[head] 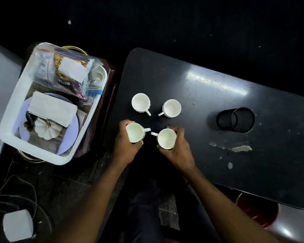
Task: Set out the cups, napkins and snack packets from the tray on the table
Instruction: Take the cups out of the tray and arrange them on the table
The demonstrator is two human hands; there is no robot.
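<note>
Several white cups stand on the dark table (218,169). My left hand (125,146) is wrapped around the near left cup (135,132). My right hand (177,150) grips the near right cup (166,138); the two handles point at each other. Two more cups sit farther back, a left one (140,102) and a right one (172,108), both free. The white tray (9,123) at the left holds folded white napkins (52,109) on a lilac plate, and snack packets (67,74) in clear bags at its far end.
A black mesh pen holder (235,122) stands on the table to the right of the cups. A white pumpkin ornament (46,129) lies in the tray. The tray rests on a dark wooden stand (111,95). Cables and a white adapter (18,225) lie on the floor.
</note>
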